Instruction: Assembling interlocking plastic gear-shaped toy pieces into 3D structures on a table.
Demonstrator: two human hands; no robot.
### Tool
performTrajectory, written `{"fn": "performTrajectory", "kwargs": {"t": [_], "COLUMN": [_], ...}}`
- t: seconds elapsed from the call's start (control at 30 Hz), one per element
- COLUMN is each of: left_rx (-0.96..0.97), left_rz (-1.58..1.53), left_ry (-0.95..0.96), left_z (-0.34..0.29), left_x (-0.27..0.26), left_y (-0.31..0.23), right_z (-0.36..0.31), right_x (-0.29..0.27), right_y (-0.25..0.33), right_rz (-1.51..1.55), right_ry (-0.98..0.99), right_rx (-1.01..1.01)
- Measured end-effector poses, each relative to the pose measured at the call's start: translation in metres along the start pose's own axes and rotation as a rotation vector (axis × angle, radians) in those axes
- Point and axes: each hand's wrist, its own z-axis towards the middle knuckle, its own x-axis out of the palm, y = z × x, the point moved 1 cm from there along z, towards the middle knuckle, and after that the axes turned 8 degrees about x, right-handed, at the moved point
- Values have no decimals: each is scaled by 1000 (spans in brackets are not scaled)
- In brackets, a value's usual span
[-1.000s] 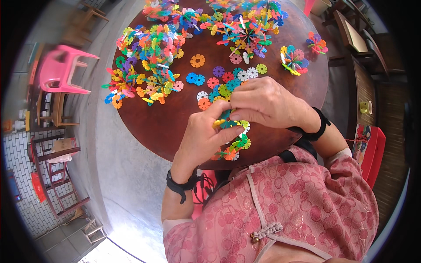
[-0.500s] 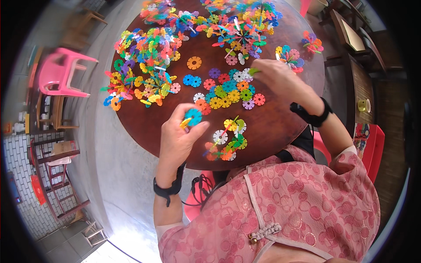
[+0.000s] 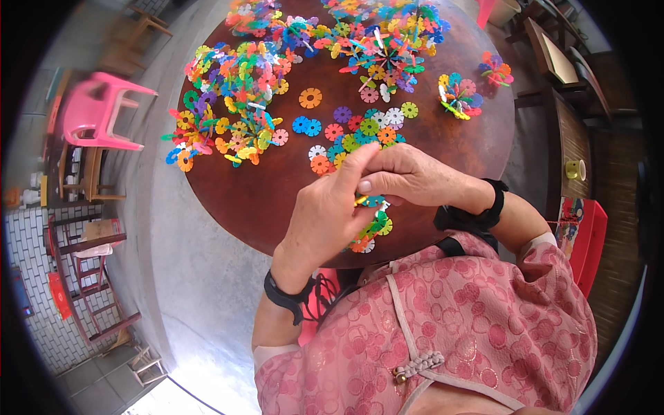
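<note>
Notched yellow and teal plastic discs (image 3: pixel 374 201) are grasped by the fingers of the left hand (image 3: pixel 325 211) above the round brown desk (image 3: pixel 235 197); what is grasped by the adjoining right hand (image 3: pixel 418 178) cannot be told. Beyond, loose multicoloured discs (image 3: pixel 394 116) are spread.

The floor (image 3: pixel 207 349) is washed out near the lower edge, a pale sheen is spread across the tabletop's (image 3: pixel 484 142) right side, the upper left is blurred, and straight edges are bent toward the black rim.

Yellow piece (image 3: pixel 360 200): I'm catching only an edge!
Teal disc (image 3: pixel 375 202): notched, partly covered, just beside the yellow.
</note>
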Motion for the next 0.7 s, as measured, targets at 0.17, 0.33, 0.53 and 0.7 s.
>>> {"fn": "performTrajectory", "kwargs": {"t": [0.17, 0.33, 0.53, 0.7], "left_rx": [231, 450, 210, 12], "left_rz": [-5, 91, -52, -250], "left_ry": [-106, -82, -330, -324], "left_z": [-6, -18, -83, -61], "left_x": [-8, -22, -68, -48], "left_y": [-15, -44, -36, -20], "right_z": [-9, -34, -123, -67], "right_x": [3, -1, -97, -90], "right_y": [-1, 29, 38, 14], "right_rz": [385, -201, -97, -583], "right_ry": [24, 30, -882, -756], "right_rx": [78, -191, -156, -199]}}
